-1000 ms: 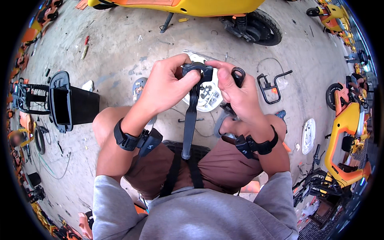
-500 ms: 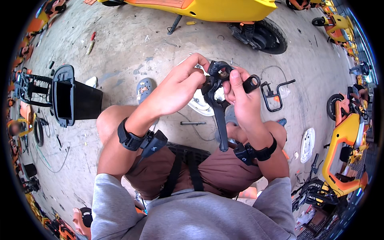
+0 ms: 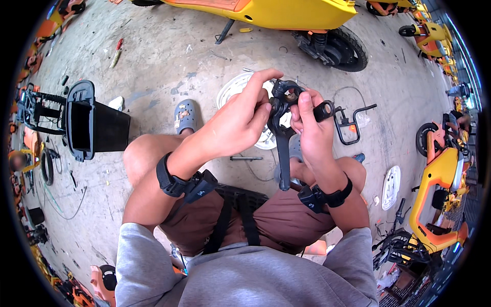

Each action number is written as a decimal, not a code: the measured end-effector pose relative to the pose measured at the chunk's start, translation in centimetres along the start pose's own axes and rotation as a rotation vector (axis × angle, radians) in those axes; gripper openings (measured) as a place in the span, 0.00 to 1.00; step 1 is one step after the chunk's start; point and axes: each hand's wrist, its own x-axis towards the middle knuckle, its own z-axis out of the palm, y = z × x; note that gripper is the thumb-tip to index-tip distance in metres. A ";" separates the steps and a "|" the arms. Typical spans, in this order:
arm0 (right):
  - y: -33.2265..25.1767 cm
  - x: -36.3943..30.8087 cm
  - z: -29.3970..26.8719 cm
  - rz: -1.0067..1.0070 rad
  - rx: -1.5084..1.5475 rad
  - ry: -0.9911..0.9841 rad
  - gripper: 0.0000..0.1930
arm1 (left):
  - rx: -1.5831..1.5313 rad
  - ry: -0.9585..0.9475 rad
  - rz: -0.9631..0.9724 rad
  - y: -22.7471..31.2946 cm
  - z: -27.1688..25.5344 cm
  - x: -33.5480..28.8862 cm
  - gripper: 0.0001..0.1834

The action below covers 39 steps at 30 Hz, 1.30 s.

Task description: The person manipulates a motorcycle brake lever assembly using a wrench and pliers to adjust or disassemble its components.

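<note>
A black metal part (image 3: 283, 148) with a ring-shaped clamp at its top and a long arm is held up in front of my knees. My right hand (image 3: 313, 128) grips it beside the ring, thumb on the near face. A short black tube end (image 3: 324, 110) sticks out past those fingers; whether it belongs to the same piece I cannot tell. My left hand (image 3: 236, 120) pinches the part's left side below the ring, its index finger stretched over the top. What lies under the left fingertips is hidden. A white oval plate (image 3: 228, 91) on the floor shows behind the hands.
A black bin-like case (image 3: 112, 128) lies at left. A bent black tube frame (image 3: 349, 140) and another white plate (image 3: 391, 188) are at right. Ahead stands a yellow scooter (image 3: 296, 14); another yellow scooter frame (image 3: 423, 204) is at far right. A thin rod (image 3: 245, 158) lies near my feet.
My left hand has shifted slightly right and down along the part, and its index finger has stretched out over the top. The part has moved slightly right, still in my right hand.
</note>
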 end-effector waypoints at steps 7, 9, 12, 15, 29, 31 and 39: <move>0.1 -0.2 0.4 -0.004 -0.079 -0.020 0.15 | 0.028 0.118 -0.235 0.3 0.5 0.7 0.18; 0.1 -0.4 0.7 -0.013 -0.122 -0.008 0.15 | 0.094 0.119 -0.237 0.0 0.6 0.9 0.17; 0.2 -0.4 0.8 -0.019 -0.125 0.010 0.15 | 0.113 0.105 -0.237 0.1 0.7 0.9 0.17; 0.6 -0.3 0.5 -0.038 -0.139 0.016 0.14 | 0.154 0.106 -0.210 -0.2 0.8 0.8 0.19; 1.1 -0.6 1.0 -0.060 -0.140 -0.023 0.13 | 0.132 0.232 -0.158 -1.2 1.2 1.2 0.10; 1.0 -0.5 0.9 -0.024 -0.132 -0.024 0.14 | 0.212 0.290 -0.115 -1.0 1.6 1.1 0.10; 1.0 -0.2 1.1 -0.022 -0.190 0.016 0.15 | 0.200 0.362 -0.131 -1.3 2.0 1.1 0.08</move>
